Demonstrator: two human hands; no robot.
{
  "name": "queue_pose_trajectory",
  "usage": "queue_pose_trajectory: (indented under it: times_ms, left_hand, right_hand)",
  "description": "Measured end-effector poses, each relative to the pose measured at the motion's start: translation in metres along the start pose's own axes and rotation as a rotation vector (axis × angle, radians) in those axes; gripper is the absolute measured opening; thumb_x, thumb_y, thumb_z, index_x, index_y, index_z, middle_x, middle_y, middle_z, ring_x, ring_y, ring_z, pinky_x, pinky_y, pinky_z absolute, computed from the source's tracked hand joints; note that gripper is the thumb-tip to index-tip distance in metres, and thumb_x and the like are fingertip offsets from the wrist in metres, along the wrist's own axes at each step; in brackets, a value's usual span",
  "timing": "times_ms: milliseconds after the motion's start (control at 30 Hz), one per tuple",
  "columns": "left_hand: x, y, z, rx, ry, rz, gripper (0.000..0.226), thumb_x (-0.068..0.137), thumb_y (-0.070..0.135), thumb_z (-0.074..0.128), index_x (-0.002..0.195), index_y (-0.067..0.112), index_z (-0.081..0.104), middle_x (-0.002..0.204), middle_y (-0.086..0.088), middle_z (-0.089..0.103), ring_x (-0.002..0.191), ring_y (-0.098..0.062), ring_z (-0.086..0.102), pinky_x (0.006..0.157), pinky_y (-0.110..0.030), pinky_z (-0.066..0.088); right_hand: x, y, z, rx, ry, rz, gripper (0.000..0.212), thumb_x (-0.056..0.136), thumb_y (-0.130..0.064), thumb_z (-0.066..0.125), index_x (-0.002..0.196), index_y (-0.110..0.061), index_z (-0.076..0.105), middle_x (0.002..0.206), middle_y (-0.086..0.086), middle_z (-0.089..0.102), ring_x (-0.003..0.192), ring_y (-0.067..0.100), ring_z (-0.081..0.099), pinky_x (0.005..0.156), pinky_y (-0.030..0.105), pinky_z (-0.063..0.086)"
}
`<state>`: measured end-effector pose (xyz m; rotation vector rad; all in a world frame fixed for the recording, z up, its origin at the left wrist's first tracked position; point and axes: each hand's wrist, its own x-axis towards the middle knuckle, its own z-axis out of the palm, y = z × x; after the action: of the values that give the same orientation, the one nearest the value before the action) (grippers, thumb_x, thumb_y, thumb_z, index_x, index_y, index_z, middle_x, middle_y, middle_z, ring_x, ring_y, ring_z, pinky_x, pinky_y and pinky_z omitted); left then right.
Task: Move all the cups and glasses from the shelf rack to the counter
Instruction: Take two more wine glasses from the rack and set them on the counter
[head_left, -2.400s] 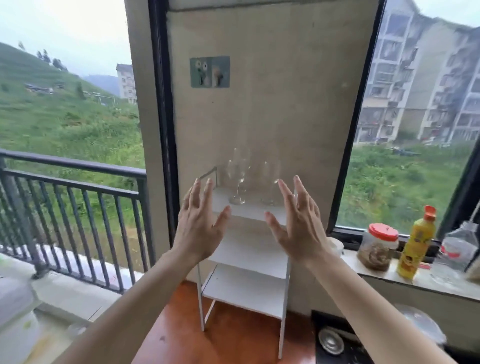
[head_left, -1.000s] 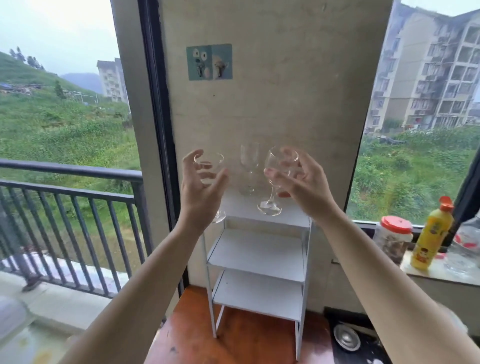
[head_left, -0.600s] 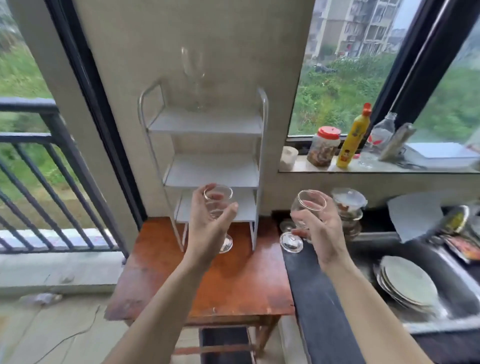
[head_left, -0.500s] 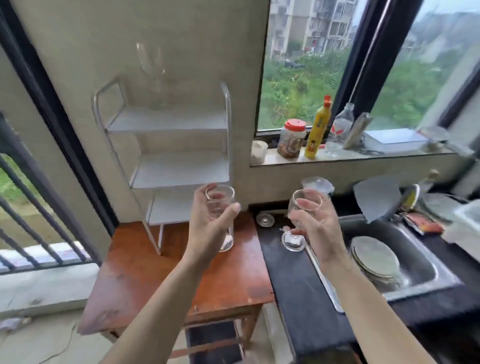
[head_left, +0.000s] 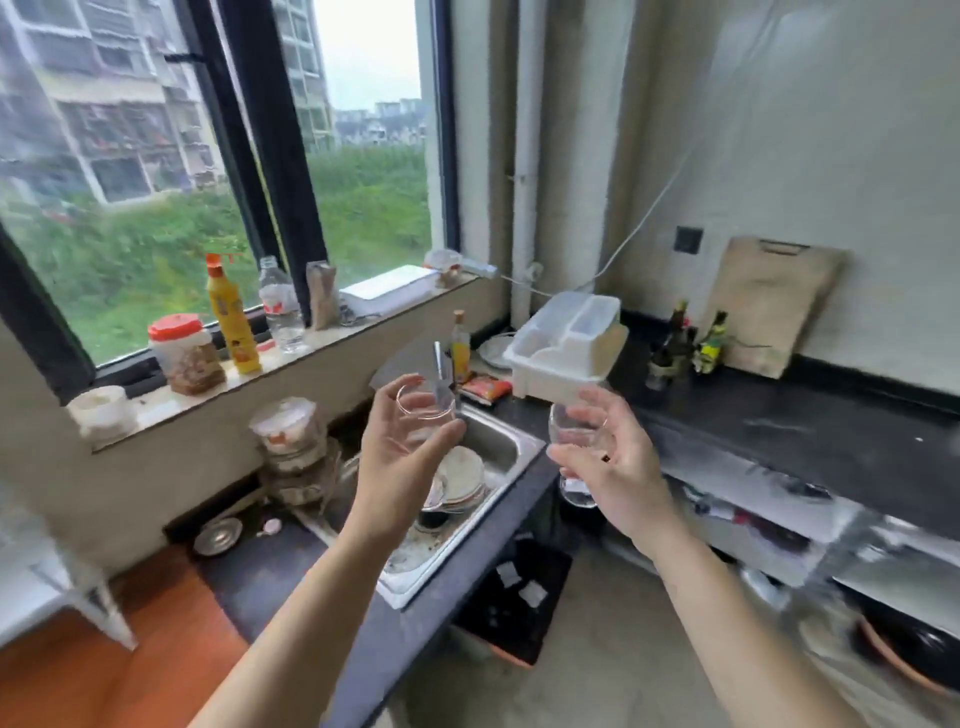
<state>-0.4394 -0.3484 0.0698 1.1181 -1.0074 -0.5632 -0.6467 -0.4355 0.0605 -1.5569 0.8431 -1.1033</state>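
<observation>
**Ops:** Status?

**Me:** Both hands loaded. My left hand (head_left: 400, 467) is curled round a clear glass (head_left: 423, 410), thumb on the near side, rim up. My right hand (head_left: 618, 473) grips the bowl of a stemmed glass (head_left: 574, 431), with its foot hanging below the palm. The hands are apart and the glasses aren't touching. Both are in the air, neither on the counter (head_left: 810, 431).

**Ops:** Where's the left one relative to the drop zone?

**Me:** Over the sink (head_left: 498, 447), with stacked plates (head_left: 462, 478) right under it. A slip there probably breaks glass on crockery.

**Ops:** Other risks?

**Me:** Three.
- Clear glass, motion blur and a wide lens make the height above the dark counter hard for me to judge. If I set down hard, the foot could chip.
- The right stem is out of my grip, so if the foot lands tilted the glass tips.
- The dish drainer (head_left: 566, 348) and bottles (head_left: 675, 343) crowd the back corner, and a wide swing could clip them.

**Ops:** Plan?

**Me:** Aim for the bare stretch to the right and place one glass at a time. I can't see the rack's shelves from here, so I can't tell what's left on them.
</observation>
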Motion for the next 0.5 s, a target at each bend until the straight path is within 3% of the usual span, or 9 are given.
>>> queue_pose_trajectory:
  times_ms: [100, 200, 267, 367, 500]
  left_hand:
    - [-0.003, -0.018, 0.102, -0.011, -0.138, -0.008, 0.051, 0.076, 0.017, 0.075, 0.121, 0.029, 0.055, 0.102, 0.012, 0.068, 0.090, -0.016, 0.065, 0.078, -0.031, 0.056]
    - [-0.008, -0.035, 0.195, -0.030, -0.292, -0.025, 0.054, 0.077, 0.012, 0.075, 0.125, 0.018, 0.053, 0.105, -0.002, 0.064, 0.092, -0.013, 0.064, 0.080, -0.029, 0.053]
    - [-0.009, -0.045, 0.253, -0.033, -0.375, -0.037, 0.053, 0.077, 0.014, 0.077, 0.124, 0.021, 0.053, 0.106, -0.002, 0.062, 0.093, -0.010, 0.065, 0.080, -0.023, 0.051]
    - [-0.008, -0.053, 0.324, -0.043, -0.435, -0.056, 0.055, 0.072, 0.028, 0.081, 0.121, 0.030, 0.056, 0.108, -0.002, 0.062, 0.099, -0.014, 0.067, 0.081, -0.025, 0.053]
    - [-0.004, -0.075, 0.406, -0.022, -0.519, -0.071, 0.053, 0.074, 0.030, 0.080, 0.121, 0.035, 0.056, 0.113, -0.004, 0.064, 0.102, -0.022, 0.068, 0.081, -0.030, 0.055]
  right_hand:
    - [-0.007, 0.016, -0.097, -0.024, 0.112, 0.010, 0.054, 0.067, -0.036, 0.078, 0.113, -0.054, 0.058, 0.120, -0.008, 0.064, 0.097, 0.003, 0.069, 0.071, 0.039, 0.064]
    - [-0.017, 0.030, -0.190, -0.032, 0.237, 0.035, 0.055, 0.071, -0.025, 0.078, 0.120, -0.045, 0.059, 0.121, -0.005, 0.063, 0.097, 0.005, 0.069, 0.071, 0.041, 0.064]
    - [-0.022, 0.041, -0.248, -0.052, 0.322, 0.040, 0.055, 0.077, -0.017, 0.080, 0.122, -0.041, 0.059, 0.121, -0.005, 0.062, 0.102, 0.010, 0.068, 0.073, 0.048, 0.063]
    - [-0.022, 0.054, -0.317, -0.067, 0.439, 0.055, 0.054, 0.082, -0.007, 0.079, 0.121, -0.038, 0.059, 0.122, -0.003, 0.062, 0.105, 0.013, 0.067, 0.079, 0.046, 0.062]
    - [-0.022, 0.068, -0.388, -0.057, 0.523, 0.090, 0.053, 0.074, -0.022, 0.080, 0.115, -0.048, 0.059, 0.122, -0.007, 0.062, 0.101, 0.006, 0.066, 0.073, 0.046, 0.063]
